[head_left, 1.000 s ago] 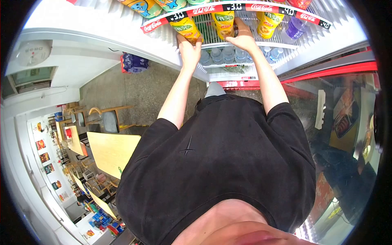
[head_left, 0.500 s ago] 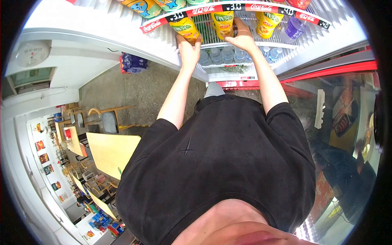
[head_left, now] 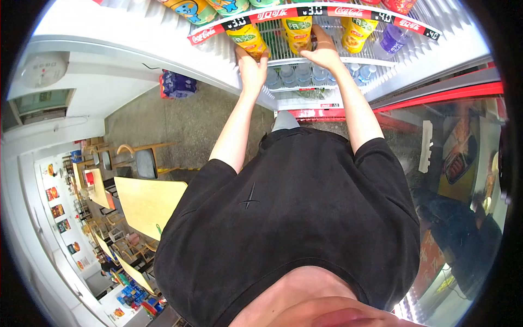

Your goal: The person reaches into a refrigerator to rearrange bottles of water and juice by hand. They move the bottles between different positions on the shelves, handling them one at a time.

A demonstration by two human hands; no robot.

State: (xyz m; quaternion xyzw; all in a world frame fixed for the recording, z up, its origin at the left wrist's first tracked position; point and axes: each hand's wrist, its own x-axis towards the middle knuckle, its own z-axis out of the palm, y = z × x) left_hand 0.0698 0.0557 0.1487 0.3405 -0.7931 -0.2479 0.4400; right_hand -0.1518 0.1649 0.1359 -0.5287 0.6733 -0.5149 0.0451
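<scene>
Inside a drinks fridge, my left hand [head_left: 252, 72] is wrapped round the lower end of a yellow drink pack [head_left: 247, 39] at the left of a wire shelf. My right hand [head_left: 324, 53] is closed at the lower right side of another yellow drink pack [head_left: 298, 34], with the thumb at its bottom edge; some of its fingers are hidden. Both packs stand just below the red price strip [head_left: 272, 13]. Farther right on that shelf are another yellow drink pack [head_left: 358, 35] and a bottle with a purple label [head_left: 393, 39].
Clear bottles [head_left: 303, 73] line the shelf below. The fridge's glass door [head_left: 463, 141] stands open on my right, edged with a red frame [head_left: 441, 97]. A purple-wrapped bundle [head_left: 180, 84] lies on the floor at left, near pale yellow tables [head_left: 150, 199] and chairs [head_left: 145, 162].
</scene>
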